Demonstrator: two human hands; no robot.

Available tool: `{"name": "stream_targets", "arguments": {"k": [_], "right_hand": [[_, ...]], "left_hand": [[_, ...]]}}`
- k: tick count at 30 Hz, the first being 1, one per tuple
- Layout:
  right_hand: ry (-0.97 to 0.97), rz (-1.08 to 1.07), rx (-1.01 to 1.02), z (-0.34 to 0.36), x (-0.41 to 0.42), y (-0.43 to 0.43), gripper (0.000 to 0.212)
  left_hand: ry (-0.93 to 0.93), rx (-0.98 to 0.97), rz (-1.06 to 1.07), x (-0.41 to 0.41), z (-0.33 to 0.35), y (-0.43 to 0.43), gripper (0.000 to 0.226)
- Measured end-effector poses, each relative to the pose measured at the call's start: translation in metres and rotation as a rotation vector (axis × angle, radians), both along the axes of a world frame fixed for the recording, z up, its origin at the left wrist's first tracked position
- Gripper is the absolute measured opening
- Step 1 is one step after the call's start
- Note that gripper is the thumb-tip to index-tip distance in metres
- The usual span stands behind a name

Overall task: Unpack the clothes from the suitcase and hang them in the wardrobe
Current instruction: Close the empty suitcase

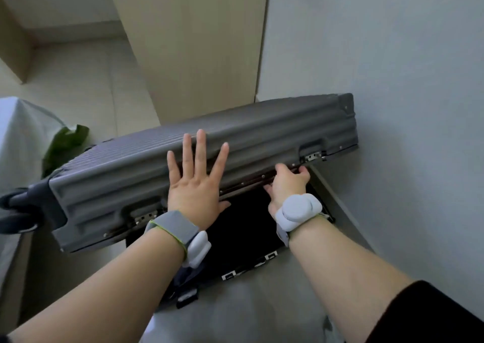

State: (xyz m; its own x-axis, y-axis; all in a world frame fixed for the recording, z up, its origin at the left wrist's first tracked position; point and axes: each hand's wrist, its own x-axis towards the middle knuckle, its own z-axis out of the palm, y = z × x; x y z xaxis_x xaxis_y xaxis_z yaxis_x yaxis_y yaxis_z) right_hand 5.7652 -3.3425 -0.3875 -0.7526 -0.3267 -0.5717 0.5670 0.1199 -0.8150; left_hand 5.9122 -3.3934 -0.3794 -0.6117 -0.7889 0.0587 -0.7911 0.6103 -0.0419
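Centrally, a grey ribbed suitcase [110,185] lies on a pale grey surface [235,321], against the grey wall [392,68] and in front of a tall wooden panel [196,49]. Its lid [262,130] stands partly raised, tilted above the lower half. In the gap shows a black interior [243,230]; whether this is lining or clothing cannot be told.

The left hand [195,185] is released: palm flat against the lid's side wall, fingers straight and spread. The right hand [286,183] grasps the lid's lower rim, with fingers curled under the edge near the right-hand metal latch [313,156]. A second latch [145,217] sits just beside the left wrist. Each wrist carries a band with a white module: left band [175,227], right band [298,212].

The suitcase's dark wheels [15,212] project at the left end. Beyond that end, a green bag [65,146] rests beside a white cloth-covered object [21,133].
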Motion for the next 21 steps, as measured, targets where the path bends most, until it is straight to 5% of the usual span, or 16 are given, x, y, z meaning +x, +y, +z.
{"name": "stream_targets", "arguments": {"k": [8, 13, 19, 21], "right_hand": [[-0.258, -0.023, 0.023, -0.096, -0.007, 0.052, 0.076], [-0.433, -0.053, -0.052, -0.137, -0.021, 0.078, 0.059], [-0.408, 0.030, 0.008, -0.165, -0.025, 0.091, 0.049], [-0.556, 0.051, -0.011, -0.173, -0.028, 0.094, 0.042]], "left_hand": [[-0.045, -0.009, -0.169, -0.051, -0.033, 0.035, 0.094], [-0.138, 0.153, -0.215, -0.073, -0.067, 0.045, 0.093], [-0.207, 0.148, -0.255, -0.070, -0.091, 0.061, 0.091], [-0.214, 0.135, -0.277, -0.070, -0.097, 0.064, 0.090]]}}
